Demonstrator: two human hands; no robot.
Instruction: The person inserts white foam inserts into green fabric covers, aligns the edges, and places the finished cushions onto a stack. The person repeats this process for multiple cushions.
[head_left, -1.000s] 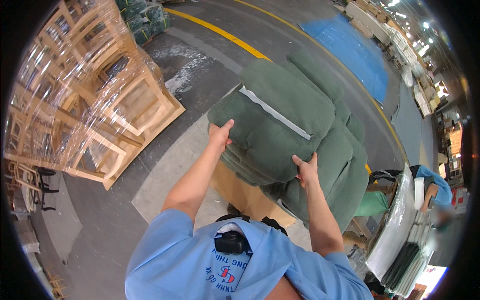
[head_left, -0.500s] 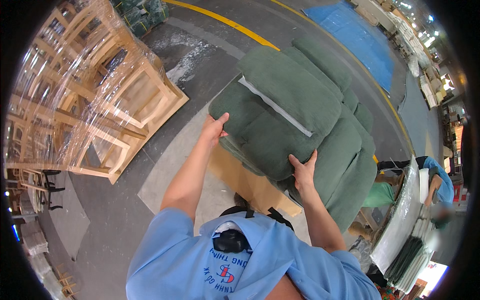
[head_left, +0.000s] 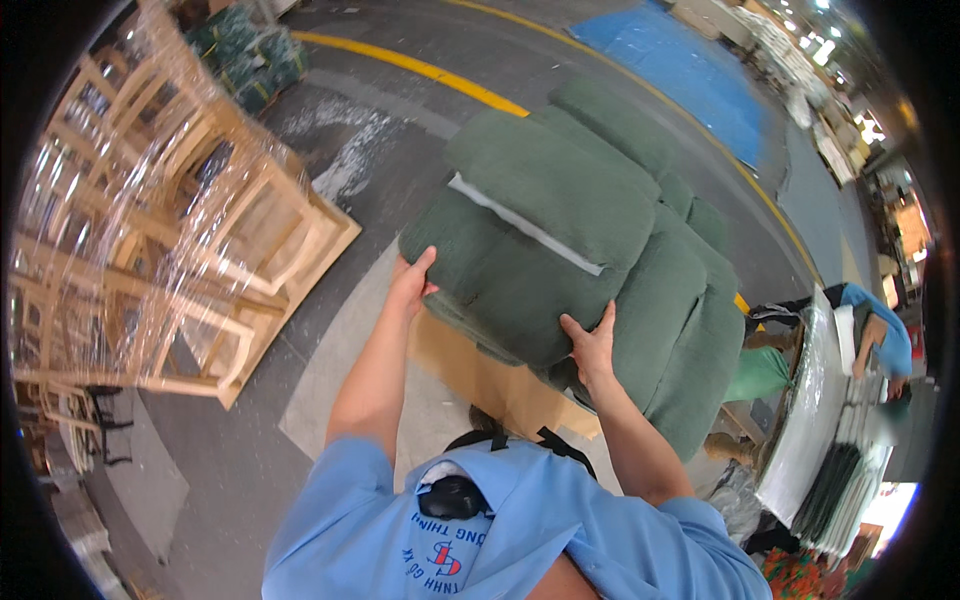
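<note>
I see both arms reaching up and forward from the lower edge, sleeves of a light blue shirt [head_left: 520,530] at the bottom; between them is a big green cushion [head_left: 560,240], a padded bundle with a pale strip [head_left: 525,228] running across its upper face. The cushion sits on top of a stack of the same green padding [head_left: 690,330], which rests on a tan board [head_left: 500,380] above the grey floor [head_left: 330,180]; the stack fills the middle of the view, slightly right of centre.

My left hand [head_left: 412,282] lies flat against the cushion's near-left corner, fingers together and pressed to the fabric, thumb apart on the side; my right hand [head_left: 592,345] grips the lower near edge, fingers spread and curled under, so that I cannot see their tips. Both hands hold the cushion; neither closes round it fully.

To the left, well apart from the stack, stand wooden frames [head_left: 150,260] wrapped in clear film, on a pallet; a yellow line [head_left: 420,68] crosses the floor behind, and a blue sheet [head_left: 690,70] lies beyond it. At the right edge another person [head_left: 880,340] in blue bends beside a long pale table [head_left: 810,420].
</note>
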